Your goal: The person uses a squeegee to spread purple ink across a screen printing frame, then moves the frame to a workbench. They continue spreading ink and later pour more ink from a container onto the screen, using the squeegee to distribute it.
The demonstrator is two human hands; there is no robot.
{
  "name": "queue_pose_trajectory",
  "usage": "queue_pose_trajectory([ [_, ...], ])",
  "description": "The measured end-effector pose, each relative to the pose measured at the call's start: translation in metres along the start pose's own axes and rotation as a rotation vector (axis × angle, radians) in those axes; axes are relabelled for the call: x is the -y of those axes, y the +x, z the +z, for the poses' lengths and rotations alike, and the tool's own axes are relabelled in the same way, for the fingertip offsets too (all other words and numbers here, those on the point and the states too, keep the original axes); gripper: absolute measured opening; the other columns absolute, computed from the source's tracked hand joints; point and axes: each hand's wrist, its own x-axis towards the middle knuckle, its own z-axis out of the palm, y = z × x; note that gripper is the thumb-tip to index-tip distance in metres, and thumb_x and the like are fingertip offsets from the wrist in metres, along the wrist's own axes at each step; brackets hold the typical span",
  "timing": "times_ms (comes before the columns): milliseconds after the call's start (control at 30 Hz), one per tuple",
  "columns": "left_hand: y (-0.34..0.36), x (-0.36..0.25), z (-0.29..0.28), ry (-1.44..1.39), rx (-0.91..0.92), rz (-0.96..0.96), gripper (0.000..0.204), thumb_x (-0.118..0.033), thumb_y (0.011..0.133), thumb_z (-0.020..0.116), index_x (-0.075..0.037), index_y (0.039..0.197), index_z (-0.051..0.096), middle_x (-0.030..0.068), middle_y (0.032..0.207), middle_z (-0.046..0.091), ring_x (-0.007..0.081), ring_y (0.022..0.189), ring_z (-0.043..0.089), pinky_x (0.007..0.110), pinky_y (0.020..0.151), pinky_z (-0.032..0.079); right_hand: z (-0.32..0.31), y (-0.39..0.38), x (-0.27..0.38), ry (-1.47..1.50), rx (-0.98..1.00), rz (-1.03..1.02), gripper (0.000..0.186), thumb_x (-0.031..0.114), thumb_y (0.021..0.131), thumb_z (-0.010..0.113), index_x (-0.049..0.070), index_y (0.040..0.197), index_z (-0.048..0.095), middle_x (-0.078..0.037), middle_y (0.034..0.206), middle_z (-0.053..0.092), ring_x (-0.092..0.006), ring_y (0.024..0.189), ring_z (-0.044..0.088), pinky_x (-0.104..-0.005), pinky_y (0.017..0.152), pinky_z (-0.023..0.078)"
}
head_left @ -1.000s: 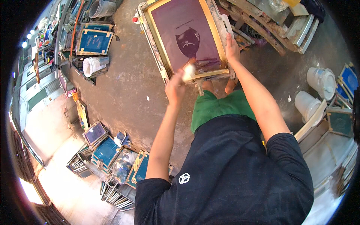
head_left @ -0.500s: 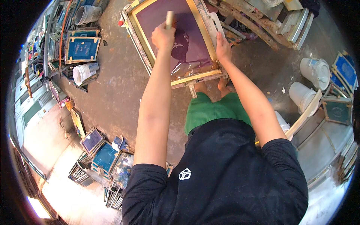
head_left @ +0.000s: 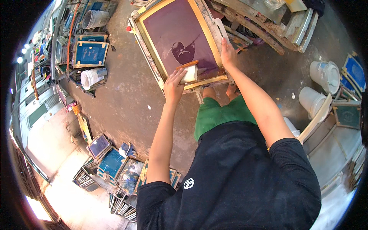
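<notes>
A screen-printing frame [head_left: 211, 28] with purple mesh and a yellow taped border lies tilted in front of me. My left hand [head_left: 174, 86] is closed on a squeegee [head_left: 189, 74], a cream piece with a brown edge. It stands at the near end of the mesh, by the near-left corner. Wet dark ink shows on the mesh around a darker heart-like shape [head_left: 181, 53]. At the frame's right side, my right hand [head_left: 229, 55] is closed on the edge, beside a white handle-like part [head_left: 221, 30]. Some of its fingers are hidden.
White buckets [head_left: 324, 73] stand at the right. Another bucket [head_left: 91, 77] and blue screens [head_left: 90, 53] are at the left. More screens [head_left: 112, 163] are stacked at the lower left. A wooden bench [head_left: 253, 19] stands at the far right. My bare feet show below the frame.
My left hand has drawn the squeegee from the upper middle of the mesh toward me, to the near end. My right hand stays at the frame's right edge.
</notes>
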Motion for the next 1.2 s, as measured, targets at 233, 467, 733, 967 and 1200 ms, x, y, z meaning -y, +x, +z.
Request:
queue_pose_trajectory([
  [233,0.002,-0.013,0.038,-0.04,-0.066,-0.077,0.05,0.002,0.072,0.069,-0.012,0.119,0.073,0.0096,0.129,0.068,0.03,0.122,0.063,0.042,0.105,0.048,0.007,0.011,-0.01,-0.117,-0.012,0.046,0.091,0.078,0.096,0.022,0.003,0.131,0.062,-0.025,0.128,0.064,-0.0438,0.119,0.059,-0.0493,0.1,0.045],
  [467,-0.048,-0.015,0.033,-0.001,-0.004,-0.037,0.06,0.006,0.069,0.066,-0.011,0.127,0.068,0.0124,0.134,0.065,0.0337,0.129,0.057,0.046,0.109,0.045,0.009,0.02,-0.017,-0.077,-0.024,-0.025,0.083,0.075,0.097,0.025,0.006,0.123,0.064,-0.025,0.116,0.068,-0.0474,0.112,0.062,-0.0557,0.095,0.046],
  [733,-0.11,-0.04,0.038,0.07,-0.015,-0.038,0.057,0.003,0.076,0.064,-0.013,0.131,0.066,0.0095,0.138,0.063,0.0291,0.134,0.054,0.044,0.114,0.042,0.013,0.022,-0.018,0.022,0.001,-0.041,0.089,0.078,0.095,0.028,0.002,0.128,0.061,-0.029,0.125,0.064,-0.0466,0.12,0.058,-0.0524,0.102,0.043],
  [967,-0.083,0.007,0.003,-0.163,-0.274,-0.447,0.038,-0.004,0.081,0.068,-0.006,0.118,0.072,0.0193,0.104,0.073,0.0321,0.096,0.073,0.039,0.081,0.056,0.002,0.033,-0.027,0.049,0.12,-0.059,0.093,0.078,0.094,0.033,0.0,0.142,0.049,-0.029,0.133,0.059,-0.0452,0.126,0.054,-0.0495,0.105,0.041],
  [1200,-0.042,0.049,-0.001,0.065,-0.271,-0.587,0.032,-0.027,0.079,0.076,0.003,0.087,0.069,0.0226,0.075,0.067,0.0365,0.069,0.067,0.043,0.065,0.05,-0.022,-0.039,-0.094,-0.12,0.059,-0.301,0.078,0.058,0.102,0.044,0.002,0.155,0.03,-0.03,0.146,0.047,-0.0446,0.133,0.047,-0.0488,0.109,0.038],
])
